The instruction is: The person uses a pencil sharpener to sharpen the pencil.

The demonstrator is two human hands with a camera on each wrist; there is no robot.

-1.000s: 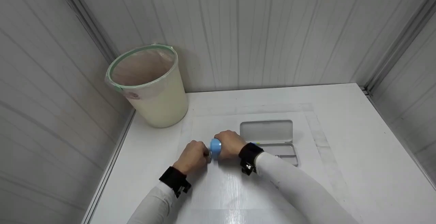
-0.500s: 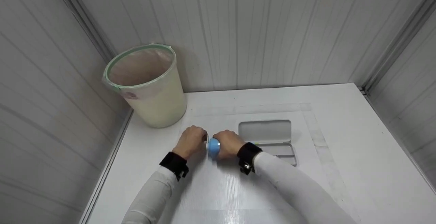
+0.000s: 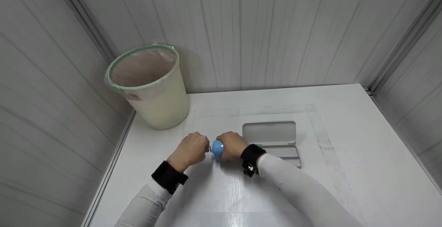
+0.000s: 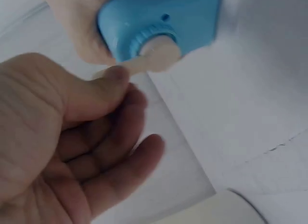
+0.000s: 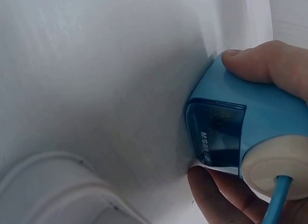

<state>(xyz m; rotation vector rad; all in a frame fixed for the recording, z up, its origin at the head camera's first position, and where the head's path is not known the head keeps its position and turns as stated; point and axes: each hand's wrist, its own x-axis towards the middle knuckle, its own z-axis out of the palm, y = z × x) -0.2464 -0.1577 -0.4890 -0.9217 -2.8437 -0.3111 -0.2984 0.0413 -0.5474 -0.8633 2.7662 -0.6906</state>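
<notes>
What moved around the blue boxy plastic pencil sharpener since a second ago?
The left hand, pinching the small cream crank handle, swung away from the person, then came back slightly. Nothing was visibly grabbed or let go. The right hand holds the sharpener as before; the grey rectangular open case and round cream bin stayed put.

"Where does the head view look from?"

"High and well back, facing forward and down. It takes in the worktop (image 3: 228,196), the bin (image 3: 165,107) and the back wall (image 3: 262,30), with the left hand (image 3: 192,149) and right hand (image 3: 233,145) small near the middle."

"And the left wrist?"

"Very near, looking past that hand at the crank (image 4: 164,54) end of the blue sharpener (image 3: 218,148)."

"The right?"

"Just as close, facing the end with the blue pencil (image 5: 278,200). So all three views share the sharpener."

"And the bin?"

"Probably the pale curve (image 5: 62,189) low in the right wrist view, though it's dim and cut off."
</notes>
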